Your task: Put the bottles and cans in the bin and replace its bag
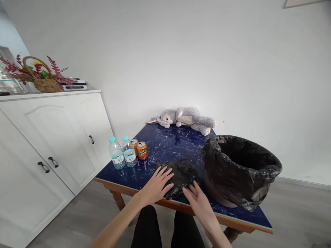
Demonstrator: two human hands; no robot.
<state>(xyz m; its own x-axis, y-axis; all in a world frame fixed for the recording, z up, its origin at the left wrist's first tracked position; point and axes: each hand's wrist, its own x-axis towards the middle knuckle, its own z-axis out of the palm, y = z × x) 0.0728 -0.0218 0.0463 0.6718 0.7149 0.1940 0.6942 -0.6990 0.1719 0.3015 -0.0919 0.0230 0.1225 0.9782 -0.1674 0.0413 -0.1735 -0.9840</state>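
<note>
A crumpled black plastic bag (181,172) lies near the front edge of the blue marbled table (170,146). Flat on its left part rests my left hand (158,184), fingers stretched out and slightly apart. At the bag's right front corner, my right hand (198,198) touches the plastic with bent fingers; whether they pinch it I cannot make out. Just right of that hand stands a bin (217,193), lined with another black bag (232,175) folded over its rim.
Two water bottles with teal caps (117,155) and two orange drink cans (142,151) stand at the table's left. A grey plush rabbit (186,117) lies along the back by the wall. White cabinets (51,137) on the left carry a flower basket (46,84).
</note>
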